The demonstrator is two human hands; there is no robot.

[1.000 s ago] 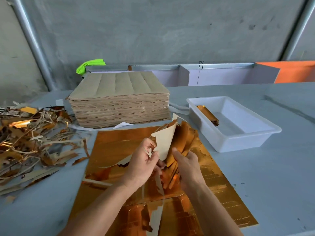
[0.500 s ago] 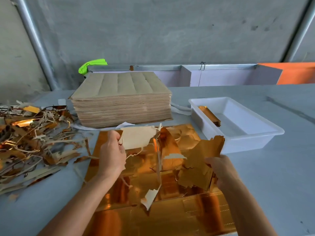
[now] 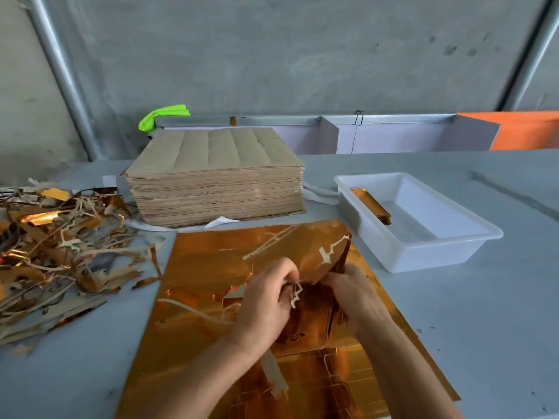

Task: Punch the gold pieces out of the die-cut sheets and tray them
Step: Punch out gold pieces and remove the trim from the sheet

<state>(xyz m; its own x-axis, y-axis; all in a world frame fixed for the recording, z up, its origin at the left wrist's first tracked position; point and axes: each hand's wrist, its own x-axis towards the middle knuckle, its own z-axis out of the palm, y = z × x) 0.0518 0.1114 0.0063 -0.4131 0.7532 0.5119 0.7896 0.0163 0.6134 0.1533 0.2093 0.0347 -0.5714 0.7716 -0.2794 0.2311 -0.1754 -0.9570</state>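
Half a second ago the hands were apart; now they have come together at the lower centre of the frame. The left hand [image 3: 266, 300] pinches a thin pale waste strip [image 3: 295, 294], and the right hand [image 3: 354, 294] grips the bundle of punched gold foil pieces [image 3: 317, 306] above the shiny gold die-cut sheet [image 3: 205, 267] on the grey bench [image 3: 453, 313]. I judge the bundle is almost clean, ready for the white plastic tray [image 3: 423, 255] at right.

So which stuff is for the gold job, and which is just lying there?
For the job: gold sheet, punched gold pieces held in both hands, white tray, stack of sheets.
Just lying about: scrap pile, green cloth, orange panel.
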